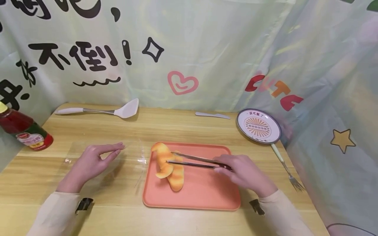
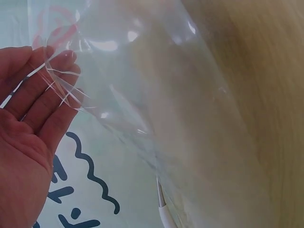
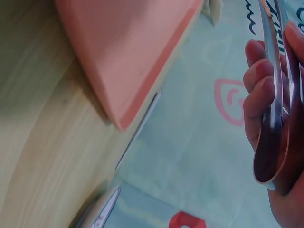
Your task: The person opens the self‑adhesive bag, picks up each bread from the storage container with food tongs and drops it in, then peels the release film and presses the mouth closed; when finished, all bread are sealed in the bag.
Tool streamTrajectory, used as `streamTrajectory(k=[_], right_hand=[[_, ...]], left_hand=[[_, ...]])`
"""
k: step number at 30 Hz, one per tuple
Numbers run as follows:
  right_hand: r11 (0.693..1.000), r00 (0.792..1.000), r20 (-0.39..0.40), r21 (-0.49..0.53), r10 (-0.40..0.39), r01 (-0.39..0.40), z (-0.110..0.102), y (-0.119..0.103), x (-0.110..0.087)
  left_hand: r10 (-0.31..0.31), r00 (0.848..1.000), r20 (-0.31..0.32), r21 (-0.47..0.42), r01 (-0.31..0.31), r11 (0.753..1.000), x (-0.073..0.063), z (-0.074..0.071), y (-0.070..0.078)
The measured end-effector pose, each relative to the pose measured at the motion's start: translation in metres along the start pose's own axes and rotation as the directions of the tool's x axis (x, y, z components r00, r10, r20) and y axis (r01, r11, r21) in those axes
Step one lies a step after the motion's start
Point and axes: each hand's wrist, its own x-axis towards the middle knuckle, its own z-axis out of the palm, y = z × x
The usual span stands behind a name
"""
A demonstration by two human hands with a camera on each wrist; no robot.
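Observation:
My left hand (image 1: pixel 93 162) pinches the edge of a clear plastic bag (image 2: pixel 190 95) between thumb and fingers, left of the pink tray (image 1: pixel 209 193). In the left wrist view the film spreads away from the fingertips over the wood. Two croissants lie at the tray's left side; the upper croissant (image 1: pixel 163 157) rests across the lower croissant (image 1: pixel 177 180). With my right hand (image 1: pixel 243 170) I grip metal tongs (image 1: pixel 192 164), whose tips are at the upper croissant. The right wrist view shows fingers and thumb wrapped on the tongs' arms, tips cut off by the frame.
A white spatula (image 1: pixel 127 109) lies at the back left, with a red sauce bottle (image 1: pixel 32 136) at the left edge. Toward the back right are a small knife (image 1: pixel 212 115) and a patterned plate (image 1: pixel 258 126). A fork (image 1: pixel 290 172) sits along the right edge. Printed cloth (image 1: pixel 218 49) hangs behind.

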Motion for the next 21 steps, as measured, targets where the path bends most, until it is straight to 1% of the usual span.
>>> streamTrajectory(k=[5,15,18,21], right_hand=[[0.999,0.999,0.014,0.011,-0.033,0.033,0.009,-0.003,0.011],[0.995,0.995,0.027,-0.012,-0.097,0.098,0.018,-0.012,0.031],[0.995,0.994,0.042,-0.007,-0.097,0.097,0.02,-0.016,0.037],[0.997,0.995,0.065,-0.004,-0.075,0.075,0.021,-0.019,0.041]], left_hand=[[-0.008,1.0,0.0,0.005,0.008,1.0,-0.002,-0.001,-0.001],[0.009,1.0,-0.009,-0.002,-0.009,1.0,0.001,-0.002,-0.002],[0.012,1.0,-0.01,-0.006,-0.012,1.0,0.001,-0.001,-0.001],[0.012,1.0,-0.01,-0.007,-0.012,1.0,0.001,-0.001,0.0]])
